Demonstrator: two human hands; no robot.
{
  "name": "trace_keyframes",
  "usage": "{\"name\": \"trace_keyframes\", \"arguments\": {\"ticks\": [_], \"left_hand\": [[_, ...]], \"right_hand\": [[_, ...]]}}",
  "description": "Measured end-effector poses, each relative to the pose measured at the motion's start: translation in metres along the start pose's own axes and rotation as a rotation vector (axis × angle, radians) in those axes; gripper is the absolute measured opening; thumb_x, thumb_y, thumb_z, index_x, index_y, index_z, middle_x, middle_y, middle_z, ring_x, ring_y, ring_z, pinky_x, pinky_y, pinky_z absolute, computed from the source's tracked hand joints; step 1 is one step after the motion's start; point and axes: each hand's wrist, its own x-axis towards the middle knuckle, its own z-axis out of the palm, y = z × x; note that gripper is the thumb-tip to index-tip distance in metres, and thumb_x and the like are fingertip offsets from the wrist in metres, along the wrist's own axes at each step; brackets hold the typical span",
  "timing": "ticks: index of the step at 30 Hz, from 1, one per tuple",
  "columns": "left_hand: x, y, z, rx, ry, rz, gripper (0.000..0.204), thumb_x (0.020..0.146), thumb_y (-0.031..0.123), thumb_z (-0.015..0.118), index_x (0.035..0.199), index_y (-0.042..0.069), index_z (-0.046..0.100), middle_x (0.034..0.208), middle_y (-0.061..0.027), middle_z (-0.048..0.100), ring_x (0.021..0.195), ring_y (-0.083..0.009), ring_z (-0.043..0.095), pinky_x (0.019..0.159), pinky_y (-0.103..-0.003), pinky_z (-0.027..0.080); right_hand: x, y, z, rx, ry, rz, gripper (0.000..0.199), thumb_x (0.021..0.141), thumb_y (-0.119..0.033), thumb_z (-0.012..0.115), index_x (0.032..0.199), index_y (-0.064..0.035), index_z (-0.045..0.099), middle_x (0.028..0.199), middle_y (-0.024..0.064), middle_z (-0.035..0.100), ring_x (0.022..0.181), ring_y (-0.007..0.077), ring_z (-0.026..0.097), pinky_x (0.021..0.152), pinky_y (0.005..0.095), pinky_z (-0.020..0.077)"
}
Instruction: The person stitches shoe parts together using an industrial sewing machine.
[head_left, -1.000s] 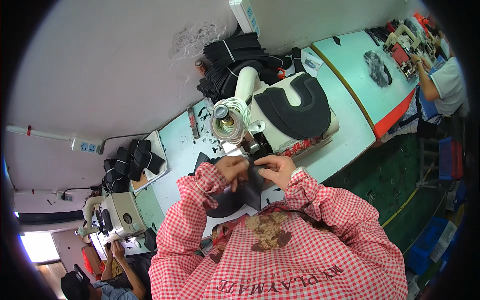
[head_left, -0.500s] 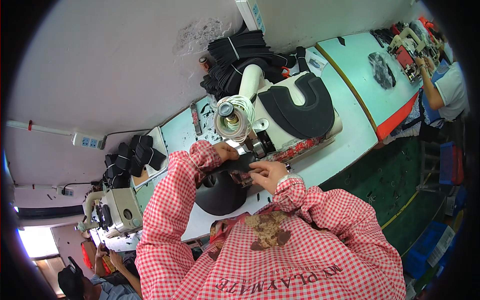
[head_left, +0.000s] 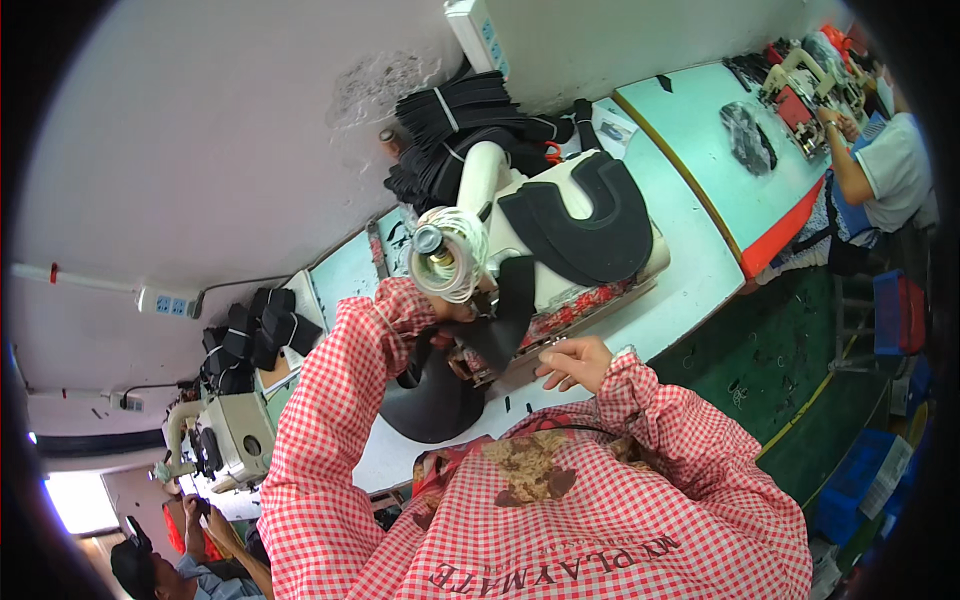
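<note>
— Where is the work?

— A bare left hand [head_left: 455,311], in a red-and-white checked sleeve [head_left: 340,430], meets a flat, curved sheet of smooth black material [head_left: 515,312] at the front of a cream-coloured, rounded metal machine [head_left: 656,262]. The sheet's upper end rises against the machine's front.

— Is the hand pinching it?

— One cannot tell; the fingers are in shadow and partly covered. A loose coil of thin white cord [head_left: 472,245] stands just above, and the machine's working parts are mostly hidden (coil and sheet share the blame).

— The other hand?

— The bare right hand [head_left: 580,362] hangs near the machine's front edge, apart from the sheet, its fingers loosely spread.

— And below?

— A broad, rounded black piece [head_left: 435,405] lies on the pale work table [head_left: 695,262], beneath the left hand; whether it joins the sheet is hard to make out. Overlapping U-shaped black pads [head_left: 610,240] rest atop the machine. At far right, a co-worker in a pale short-sleeved top [head_left: 893,165] is partly lost to the dark rim.
</note>
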Motion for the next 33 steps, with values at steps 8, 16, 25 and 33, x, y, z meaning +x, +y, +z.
{"name": "trace_keyframes", "arguments": {"ticks": [8, 16, 25, 33], "left_hand": [[-0.003, 0.055, 0.002, -0.763, 0.025, -0.848, 0.027, 0.085, 0.01, 0.057, 0.111, 0.005, 0.054, 0.06, -0.0032, 0.052, 0.047, -0.0121, 0.049, 0.04, -0.026, 0.038], [-0.044, 0.07, 0.052, -1.267, -0.057, -0.656, 0.041, 0.096, 0.031, 0.033, 0.113, -0.002, 0.049, 0.089, -0.0166, 0.065, 0.039, -0.0141, 0.05, 0.038, -0.022, 0.041], [-0.05, 0.079, 0.077, -1.086, -0.061, -0.79, 0.055, 0.096, 0.041, 0.03, 0.129, -0.003, 0.035, 0.11, -0.0182, 0.06, 0.052, -0.0185, 0.06, 0.051, -0.028, 0.051], [-0.051, 0.051, 0.086, -1.306, 0.087, -0.667, 0.033, 0.095, 0.025, 0.041, 0.113, -0.003, 0.05, 0.084, -0.0116, 0.063, 0.045, -0.0178, 0.057, 0.042, -0.026, 0.048]], "right_hand": [[0.027, -0.096, -0.016, -0.671, 0.359, -0.619, 0.034, 0.077, -0.028, 0.066, 0.101, -0.0039, 0.062, 0.077, 0.0117, 0.066, 0.064, 0.0191, 0.062, 0.061, 0.0293, 0.0485], [-0.005, -0.116, -0.024, -0.332, 0.344, -0.629, 0.02, 0.083, -0.02, 0.058, 0.089, -0.0011, 0.062, 0.069, 0.0085, 0.062, 0.06, 0.0149, 0.057, 0.058, 0.029, 0.0453], [-0.031, -0.074, -0.021, 0.055, 0.415, -0.498, 0.02, 0.086, -0.016, 0.058, 0.093, 0.002, 0.062, 0.074, 0.0003, 0.061, 0.066, 0.0051, 0.051, 0.06, 0.0223, 0.0436], [-0.036, -0.051, -0.018, 0.023, 0.442, -0.509, 0.017, 0.085, -0.01, 0.058, 0.098, 0.0016, 0.061, 0.081, 0.0018, 0.061, 0.07, 0.0062, 0.053, 0.064, 0.0224, 0.0452]]}}
